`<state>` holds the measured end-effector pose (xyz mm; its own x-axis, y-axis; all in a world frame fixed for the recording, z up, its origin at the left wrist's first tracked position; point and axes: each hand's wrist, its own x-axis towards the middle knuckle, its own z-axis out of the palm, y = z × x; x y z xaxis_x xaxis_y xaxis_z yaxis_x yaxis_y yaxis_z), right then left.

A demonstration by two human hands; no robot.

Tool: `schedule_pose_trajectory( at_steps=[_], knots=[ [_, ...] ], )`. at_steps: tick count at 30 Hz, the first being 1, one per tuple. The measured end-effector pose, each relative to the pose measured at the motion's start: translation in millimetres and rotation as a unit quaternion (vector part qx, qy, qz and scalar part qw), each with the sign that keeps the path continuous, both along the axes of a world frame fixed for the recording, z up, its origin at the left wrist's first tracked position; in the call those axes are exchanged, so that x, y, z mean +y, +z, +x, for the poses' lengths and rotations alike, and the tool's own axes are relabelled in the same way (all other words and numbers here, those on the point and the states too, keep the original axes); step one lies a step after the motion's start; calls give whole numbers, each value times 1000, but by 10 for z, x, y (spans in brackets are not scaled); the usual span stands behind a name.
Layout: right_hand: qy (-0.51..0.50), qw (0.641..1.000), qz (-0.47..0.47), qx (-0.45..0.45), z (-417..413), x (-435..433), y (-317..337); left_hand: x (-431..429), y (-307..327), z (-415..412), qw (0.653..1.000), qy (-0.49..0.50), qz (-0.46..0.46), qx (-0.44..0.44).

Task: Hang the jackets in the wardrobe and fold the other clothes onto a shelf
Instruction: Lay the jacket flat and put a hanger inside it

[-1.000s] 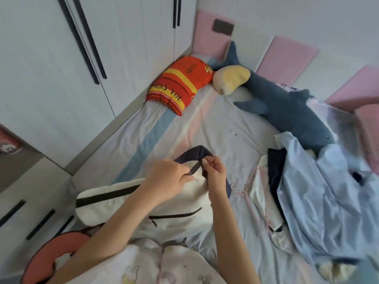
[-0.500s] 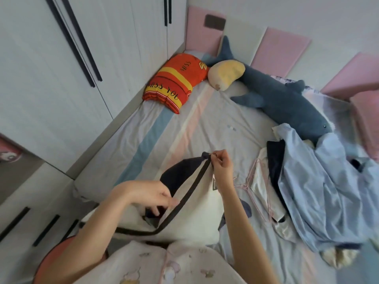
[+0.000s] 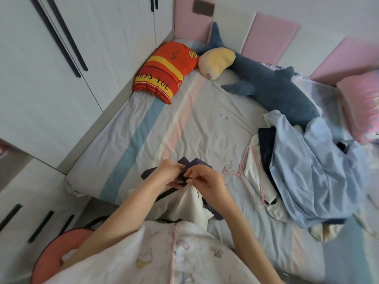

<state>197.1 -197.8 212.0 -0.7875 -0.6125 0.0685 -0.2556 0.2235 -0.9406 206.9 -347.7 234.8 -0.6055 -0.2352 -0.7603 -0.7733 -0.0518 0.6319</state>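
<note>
1. At the near edge of the bed [image 3: 205,124], both hands are meeting over a white jacket [image 3: 190,203]. The left hand [image 3: 168,173] and right hand [image 3: 207,183] are pinching its dark top edge, fingertips almost touching.
2. Both grips are closing on fabric, fingers curled and thumbs pressing in. Cannot tell if a zip pull is sitting between them, too blurred.
3. Jacket is lying partly on the mattress and partly hanging off the near edge toward the person. Its navy lining [image 3: 196,163] is showing just beyond the hands, and a black stripe [image 3: 170,193] is running under the left wrist.
4. Pink hanger [image 3: 242,173] is lying flat just right of the right hand, apart from it, overlapping a white garment [image 3: 254,160].
5. Further right, a clothes pile is sitting on the sheet with a light blue shirt [image 3: 307,171] on top and a dark navy piece [image 3: 266,144] poking out at its left edge.
6. Shark plush [image 3: 272,89] is lying diagonally along the far side, nose against the pile.
7. Red and yellow pillow [image 3: 166,72] is sitting in the far left corner against the wardrobe doors [image 3: 41,78], with a cream cushion [image 3: 217,62] between it and the shark's tail.
8. Pink pillow [image 3: 363,105] is lying at far right, with pink wall pads [image 3: 268,35] behind.
9. Coral stool [image 3: 57,255] is showing bottom left beside the person's printed pyjama top [image 3: 164,253].
</note>
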Motion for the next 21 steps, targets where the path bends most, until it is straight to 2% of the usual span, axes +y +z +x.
schedule_pose_trajectory(
  at_steps=[2, 4, 6, 8, 10, 11, 13, 15, 16, 17, 18, 21],
  knots=[
    [-23, 987, -61, -148, -30, 80, 79, 11, 31, 13, 998, 29, 28, 38],
    [-179, 946, -84, -255, -168, 163, 78, -6, 99, 27, 993, 51, 67, 81],
    [-309, 889, 2, -339, -321, 256, 45, -8, 199, 41, 985, 58, 110, 117],
    [-303, 850, 122, -413, -369, 293, -13, 8, 309, 58, 973, 54, 170, 146],
    [-245, 835, 177, -460, -313, 288, -90, 42, 408, 59, 954, 38, 242, 175],
    [-215, 831, 152, -490, -277, 267, -120, 57, 449, 61, 943, 36, 271, 190],
    [-185, 804, -6, -566, -240, 227, -101, 66, 530, 65, 921, 39, 313, 228],
    [-210, 736, -201, -611, -299, 220, 31, 44, 580, 70, 901, 29, 348, 257],
    [-220, 705, -268, -619, -337, 224, 132, 18, 592, 75, 897, 16, 356, 261],
    [-231, 690, -300, -617, -380, 222, 197, 7, 617, 98, 897, -8, 357, 261],
    [-244, 690, -306, -609, -416, 223, 250, -19, 599, 112, 900, -32, 353, 254],
    [-300, 725, -270, -558, -504, 224, 340, -127, 560, 117, 922, -96, 329, 177]
  ],
)
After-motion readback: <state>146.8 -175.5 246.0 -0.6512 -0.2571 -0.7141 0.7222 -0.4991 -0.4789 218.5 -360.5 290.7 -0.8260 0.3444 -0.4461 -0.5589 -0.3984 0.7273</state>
